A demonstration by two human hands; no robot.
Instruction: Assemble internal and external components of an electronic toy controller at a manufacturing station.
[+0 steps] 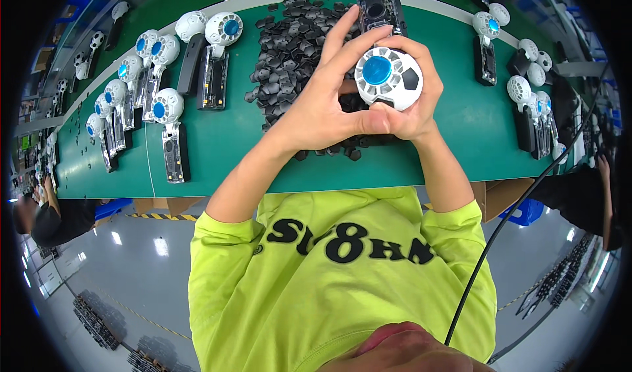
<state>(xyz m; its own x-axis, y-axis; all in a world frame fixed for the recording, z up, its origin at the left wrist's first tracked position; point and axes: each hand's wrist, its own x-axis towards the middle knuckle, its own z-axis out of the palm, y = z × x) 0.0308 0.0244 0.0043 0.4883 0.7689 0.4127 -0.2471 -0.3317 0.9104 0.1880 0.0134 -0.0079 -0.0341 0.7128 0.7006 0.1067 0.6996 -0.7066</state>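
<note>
Between both hands is a handheld fan with a round white head patterned like a football, a blue disc in its middle and black patches on its lower and right sides. Its dark body with a see-through cover points away from me. My left hand grips the head from the left, its thumb pressing near the lower rim and its fingers reaching toward the body. My right hand curls around the right side of the head. Under and left of the hands lies a heap of small black five-sided pieces.
Several similar fans lie on the green table at the left. More fans are at the right. A black cable runs down the right side. Other people sit at both far sides.
</note>
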